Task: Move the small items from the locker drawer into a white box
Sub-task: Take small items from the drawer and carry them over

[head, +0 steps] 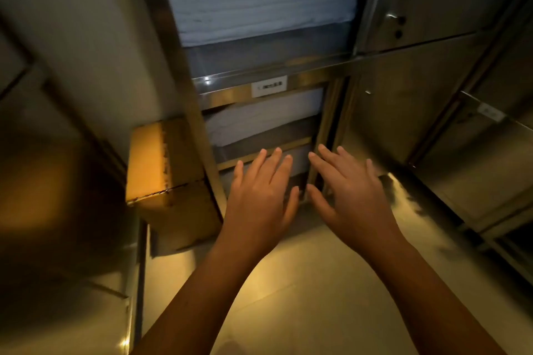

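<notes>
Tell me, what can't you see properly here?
Head view:
- label: writing too small and blurred.
- lowest shelf: contents hidden behind left hand and right hand.
- No small items or white box can be made out; light is dim.
- Far left: blurred, dark.

- We see the locker's (184, 95) upper shelf (259, 59) carrying a tall white stack (259, 0) of folded sheets that fills the bay.
- On the metal rail under that shelf we find a white label (269, 86) (print too blurred to read).
- The lower shelf (259, 134) bears a second white pile (265, 117).
- On the pale floor (302, 282) a cardboard box (167, 176) stands just beside the locker's left post.
</notes>
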`<state>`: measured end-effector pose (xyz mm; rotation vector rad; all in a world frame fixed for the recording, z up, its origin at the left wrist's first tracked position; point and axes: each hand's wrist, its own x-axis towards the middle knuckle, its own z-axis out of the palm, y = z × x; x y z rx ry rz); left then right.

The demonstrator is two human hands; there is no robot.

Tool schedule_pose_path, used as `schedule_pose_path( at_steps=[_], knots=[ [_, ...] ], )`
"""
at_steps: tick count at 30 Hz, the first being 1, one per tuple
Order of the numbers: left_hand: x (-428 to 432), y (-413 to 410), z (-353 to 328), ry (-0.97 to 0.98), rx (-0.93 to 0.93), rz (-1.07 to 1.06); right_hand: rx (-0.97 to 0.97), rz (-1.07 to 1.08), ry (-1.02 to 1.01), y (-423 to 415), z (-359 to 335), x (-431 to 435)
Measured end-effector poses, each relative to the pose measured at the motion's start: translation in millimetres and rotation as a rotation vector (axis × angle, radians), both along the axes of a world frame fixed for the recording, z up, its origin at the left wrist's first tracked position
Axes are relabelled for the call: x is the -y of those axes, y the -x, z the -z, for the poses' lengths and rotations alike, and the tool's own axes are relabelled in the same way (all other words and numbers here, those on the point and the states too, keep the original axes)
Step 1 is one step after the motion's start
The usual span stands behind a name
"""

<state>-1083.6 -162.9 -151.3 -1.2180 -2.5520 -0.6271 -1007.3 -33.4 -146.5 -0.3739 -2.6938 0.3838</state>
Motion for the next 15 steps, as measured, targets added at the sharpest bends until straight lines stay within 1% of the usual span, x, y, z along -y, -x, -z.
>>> schedule_pose_path(
  at_steps=[7, 15],
  knots=[
    [-88.6, 4.4, 2.7, -0.01, 0.011, 0.272, 0.015, 0.274, 0.022, -26.5, 7.2, -66.3],
    [-197.9, 33.2, 1.1, 0.001, 0.015, 0.578, -0.022, 0.59, -0.014, -22.5, 6.3, -138.0]
  ],
)
